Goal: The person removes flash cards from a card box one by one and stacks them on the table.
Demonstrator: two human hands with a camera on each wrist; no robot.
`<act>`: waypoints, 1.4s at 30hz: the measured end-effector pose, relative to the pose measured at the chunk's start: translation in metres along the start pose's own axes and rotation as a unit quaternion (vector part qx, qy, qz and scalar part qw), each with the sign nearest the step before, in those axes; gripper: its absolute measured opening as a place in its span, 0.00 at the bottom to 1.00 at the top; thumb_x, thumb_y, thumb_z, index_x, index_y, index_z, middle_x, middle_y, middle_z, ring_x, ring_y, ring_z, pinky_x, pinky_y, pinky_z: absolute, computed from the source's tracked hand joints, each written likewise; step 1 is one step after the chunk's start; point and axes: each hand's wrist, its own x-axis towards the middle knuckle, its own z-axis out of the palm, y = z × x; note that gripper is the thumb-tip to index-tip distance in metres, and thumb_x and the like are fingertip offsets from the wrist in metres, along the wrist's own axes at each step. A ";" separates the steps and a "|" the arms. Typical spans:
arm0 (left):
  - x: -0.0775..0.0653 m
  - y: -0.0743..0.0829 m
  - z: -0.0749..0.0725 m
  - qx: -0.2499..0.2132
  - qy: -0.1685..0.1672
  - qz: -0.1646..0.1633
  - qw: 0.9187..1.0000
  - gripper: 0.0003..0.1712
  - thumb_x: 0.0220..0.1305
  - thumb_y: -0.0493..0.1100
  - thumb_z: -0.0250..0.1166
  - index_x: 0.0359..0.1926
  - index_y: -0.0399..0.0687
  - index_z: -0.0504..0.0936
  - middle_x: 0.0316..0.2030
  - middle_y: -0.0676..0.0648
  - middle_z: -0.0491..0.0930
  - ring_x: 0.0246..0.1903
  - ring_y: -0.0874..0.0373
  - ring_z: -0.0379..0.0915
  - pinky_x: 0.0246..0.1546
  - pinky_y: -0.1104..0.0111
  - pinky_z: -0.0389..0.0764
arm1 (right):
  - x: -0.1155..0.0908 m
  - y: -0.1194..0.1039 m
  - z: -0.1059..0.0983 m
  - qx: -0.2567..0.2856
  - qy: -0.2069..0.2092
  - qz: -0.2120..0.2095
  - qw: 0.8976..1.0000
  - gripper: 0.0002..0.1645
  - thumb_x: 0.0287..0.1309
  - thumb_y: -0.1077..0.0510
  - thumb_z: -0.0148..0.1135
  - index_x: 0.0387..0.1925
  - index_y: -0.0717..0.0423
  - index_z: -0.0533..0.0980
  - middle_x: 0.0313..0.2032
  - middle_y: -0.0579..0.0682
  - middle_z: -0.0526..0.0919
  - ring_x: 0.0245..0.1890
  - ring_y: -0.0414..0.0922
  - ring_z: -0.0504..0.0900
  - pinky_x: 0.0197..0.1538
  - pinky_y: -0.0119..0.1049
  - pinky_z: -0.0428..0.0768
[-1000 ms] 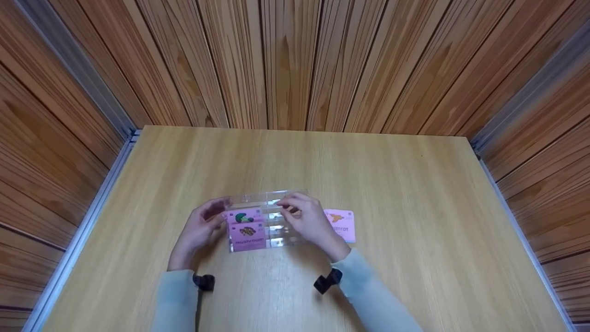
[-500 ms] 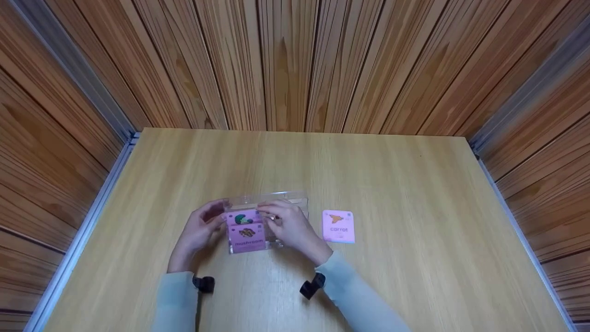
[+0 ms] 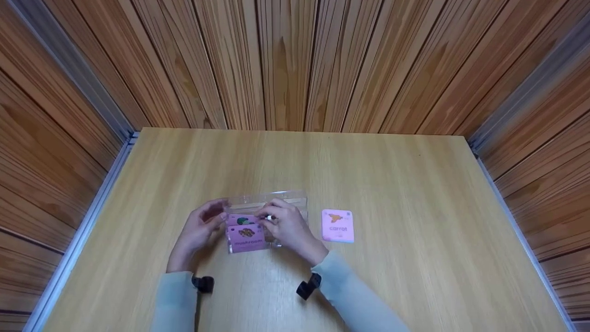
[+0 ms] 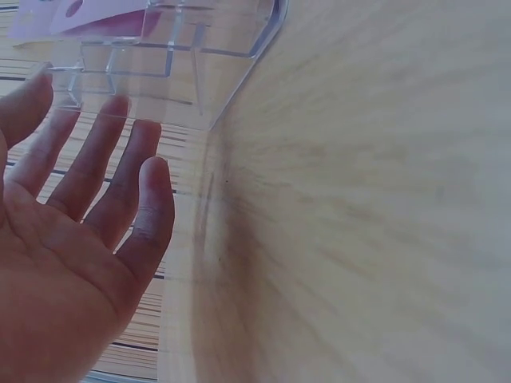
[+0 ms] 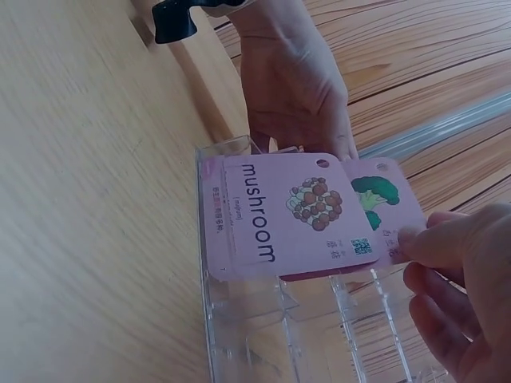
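A clear plastic card rack point(image 3: 295, 202) with stepped slots stands on the table. In its left half, a pink mushroom card point(image 5: 279, 215) stands in front of a pink broccoli card point(image 5: 375, 191), covering its lower part. My right hand point(image 3: 290, 226) pinches the broccoli card at its upper right corner, with the thumb point(image 5: 435, 238) on the printed face. At the rack's left end is my left hand point(image 3: 198, 230), its extended fingers point(image 4: 96, 163) touching the clear side wall and the thumb close to its edge.
A pink carrot card point(image 3: 338, 226) lies face up on the wooden table point(image 3: 405, 193), right of the rack. Wood-plank walls point(image 3: 295, 64) enclose the table at the back and both sides.
My right hand has moved left from the rack's right half to the broccoli card, which now sits slightly lower behind the mushroom card. My left hand has stayed at the rack's left end.
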 end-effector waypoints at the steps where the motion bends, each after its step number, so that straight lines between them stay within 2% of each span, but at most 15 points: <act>1: 0.000 0.000 0.000 0.001 0.001 0.002 1.000 0.25 0.70 0.42 0.62 0.67 0.47 0.72 0.60 0.42 0.73 0.59 0.47 0.69 0.50 0.56 0.77 | 0.000 0.000 0.000 0.001 0.000 0.001 1.000 0.10 0.56 0.65 0.72 0.40 0.53 0.85 0.39 0.44 0.81 0.39 0.39 0.83 0.42 0.24 0.79; 9: 0.001 0.003 0.001 -0.005 0.000 0.009 1.000 0.26 0.70 0.41 0.63 0.67 0.45 0.72 0.60 0.42 0.73 0.60 0.47 0.69 0.52 0.53 0.76 | 0.002 -0.001 -0.001 0.040 0.002 0.020 0.999 0.08 0.55 0.69 0.70 0.37 0.56 0.84 0.37 0.45 0.82 0.38 0.38 0.82 0.42 0.24 0.80; 18: 0.001 0.001 0.001 0.004 0.008 0.012 1.000 0.24 0.71 0.39 0.62 0.66 0.44 0.73 0.59 0.41 0.75 0.58 0.47 0.70 0.49 0.55 0.77 | 0.002 -0.006 -0.007 0.096 0.032 0.028 0.995 0.08 0.55 0.73 0.68 0.35 0.60 0.84 0.36 0.48 0.81 0.38 0.42 0.83 0.41 0.27 0.82; 24: 0.001 -0.001 0.000 0.001 0.002 -0.007 1.000 0.25 0.71 0.42 0.61 0.67 0.49 0.72 0.60 0.43 0.74 0.59 0.48 0.69 0.51 0.55 0.76 | 0.002 -0.010 -0.015 0.102 0.045 0.022 0.993 0.07 0.57 0.71 0.68 0.37 0.60 0.82 0.38 0.48 0.81 0.40 0.42 0.83 0.41 0.29 0.83; 32: 0.001 -0.003 -0.001 -0.004 -0.002 0.001 1.000 0.25 0.71 0.42 0.62 0.67 0.48 0.72 0.60 0.43 0.73 0.59 0.48 0.69 0.50 0.55 0.77 | 0.001 -0.018 -0.029 0.122 0.069 0.005 0.990 0.07 0.58 0.70 0.68 0.37 0.60 0.83 0.37 0.47 0.79 0.39 0.43 0.82 0.41 0.34 0.84; 38: 0.000 -0.003 0.000 -0.004 0.004 0.004 1.000 0.25 0.70 0.41 0.62 0.66 0.46 0.73 0.59 0.43 0.74 0.58 0.48 0.70 0.48 0.57 0.77 | -0.002 -0.020 -0.043 0.112 0.080 -0.001 0.991 0.08 0.58 0.69 0.69 0.39 0.58 0.84 0.37 0.47 0.80 0.38 0.43 0.83 0.40 0.33 0.84; 42: 0.000 -0.002 0.001 0.000 0.010 0.004 1.000 0.24 0.71 0.40 0.62 0.66 0.46 0.73 0.58 0.42 0.74 0.57 0.48 0.70 0.48 0.57 0.77 | -0.003 -0.018 -0.052 0.111 0.086 0.000 0.990 0.09 0.56 0.71 0.68 0.38 0.58 0.85 0.36 0.47 0.80 0.37 0.44 0.84 0.40 0.33 0.84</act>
